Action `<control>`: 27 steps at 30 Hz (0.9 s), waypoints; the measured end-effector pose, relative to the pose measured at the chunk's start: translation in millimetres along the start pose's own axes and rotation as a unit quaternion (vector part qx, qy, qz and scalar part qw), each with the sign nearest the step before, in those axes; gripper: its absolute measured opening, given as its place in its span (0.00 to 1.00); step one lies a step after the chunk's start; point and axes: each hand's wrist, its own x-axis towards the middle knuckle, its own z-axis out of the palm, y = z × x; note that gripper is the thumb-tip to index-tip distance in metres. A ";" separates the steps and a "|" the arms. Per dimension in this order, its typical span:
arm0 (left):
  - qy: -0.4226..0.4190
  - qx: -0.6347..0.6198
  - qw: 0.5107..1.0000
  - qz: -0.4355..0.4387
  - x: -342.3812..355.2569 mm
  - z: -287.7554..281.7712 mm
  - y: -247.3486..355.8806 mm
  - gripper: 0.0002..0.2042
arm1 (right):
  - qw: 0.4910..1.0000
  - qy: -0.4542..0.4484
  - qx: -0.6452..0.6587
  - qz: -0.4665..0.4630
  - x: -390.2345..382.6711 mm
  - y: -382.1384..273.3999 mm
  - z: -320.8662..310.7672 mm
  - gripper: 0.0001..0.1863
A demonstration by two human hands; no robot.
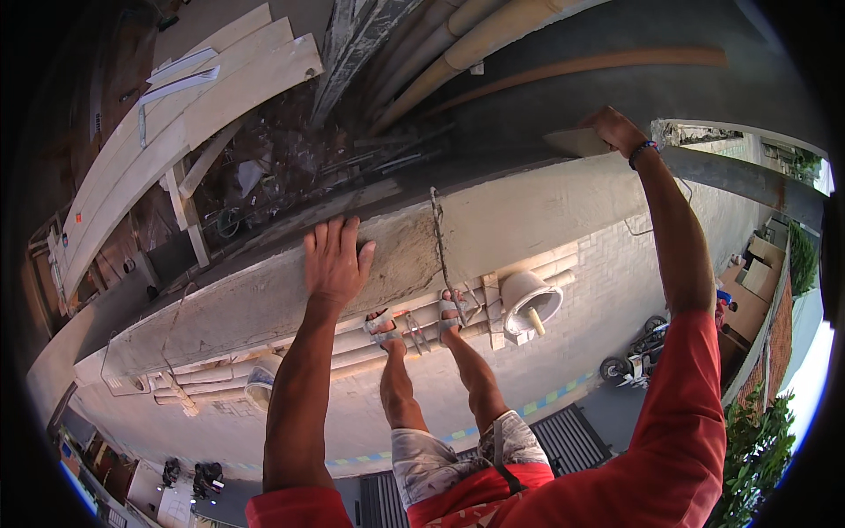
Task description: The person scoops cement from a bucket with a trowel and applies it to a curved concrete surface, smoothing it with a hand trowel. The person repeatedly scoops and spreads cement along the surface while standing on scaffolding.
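Observation:
A long grey ledge of cement (537,204) runs across in front of me, smooth on the right and rougher around the middle. My left hand (337,264) lies on its top edge, fingers stretched out and holding nothing. Farther right, my right hand (616,132) is closed around a trowel (570,142), its pale flat blade at the far edge of the ledge. The grip is hidden by my fingers. Between my hands a thin bent metal rod (438,231) hangs over the ledge's face.
My sandalled feet stand on bamboo scaffold poles (356,361) high above the ground. A round bucket (532,301) sits on the poles at right, another bucket (260,385) at left. Beyond the ledge are planks (202,110) and debris. Parked below is a motorcycle (635,359).

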 end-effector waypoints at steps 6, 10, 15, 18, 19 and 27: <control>0.010 0.004 1.000 0.006 0.8 1.8 -0.5 0.22 | 0.991 -0.053 0.115 0.033 -20.0 -42.0 22.2 0.17; 0.023 0.024 0.999 0.013 0.5 1.8 -1.1 0.23 | 0.979 -0.093 0.181 0.006 -25.9 -54.9 31.7 0.18; 0.003 -0.002 1.000 0.005 2.0 4.3 -0.6 0.22 | 0.963 -0.132 0.236 -0.003 -18.7 -70.9 54.5 0.22; -0.008 0.004 1.000 -0.001 -0.3 3.7 -1.4 0.22 | 0.957 -0.145 0.251 0.014 -29.8 -108.2 69.5 0.21; -0.007 0.004 1.000 -0.001 -0.2 3.0 -1.0 0.22 | 0.956 -0.159 0.245 0.010 -30.6 -113.8 71.6 0.20; 0.014 0.002 1.000 0.011 1.7 5.3 -1.5 0.23 | 0.930 -0.176 0.321 -0.024 -34.8 -129.5 90.4 0.20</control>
